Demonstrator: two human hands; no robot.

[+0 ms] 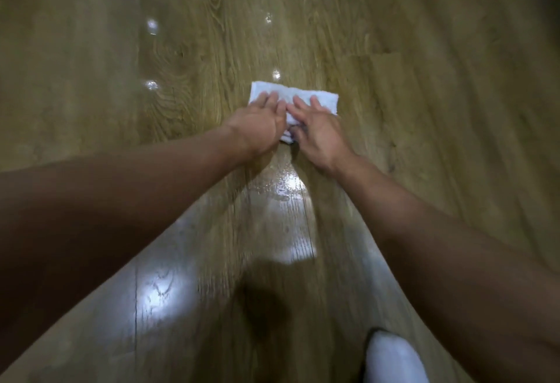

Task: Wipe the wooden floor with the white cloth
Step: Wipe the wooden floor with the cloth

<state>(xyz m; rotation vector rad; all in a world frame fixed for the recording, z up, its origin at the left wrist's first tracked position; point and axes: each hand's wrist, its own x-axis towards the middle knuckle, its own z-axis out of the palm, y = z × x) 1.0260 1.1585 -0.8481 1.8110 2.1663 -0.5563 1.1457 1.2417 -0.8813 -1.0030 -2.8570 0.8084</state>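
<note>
A folded white cloth (321, 98) lies flat on the wooden floor (212, 49) ahead of me. My left hand (260, 123) presses palm-down on the cloth's left half, fingers stretched forward. Right beside it, my right hand (318, 132) lies flat on the cloth's right half, fingers close together. Both arms are stretched out in front of me. The near part of the cloth is hidden under the hands, with a small piece showing between the wrists.
A wet, shiny streak (288, 195) runs on the floor from the cloth back towards me. Ceiling lights reflect as bright spots (151, 26) on the planks. A white-clad knee or foot (391, 358) shows at the bottom edge.
</note>
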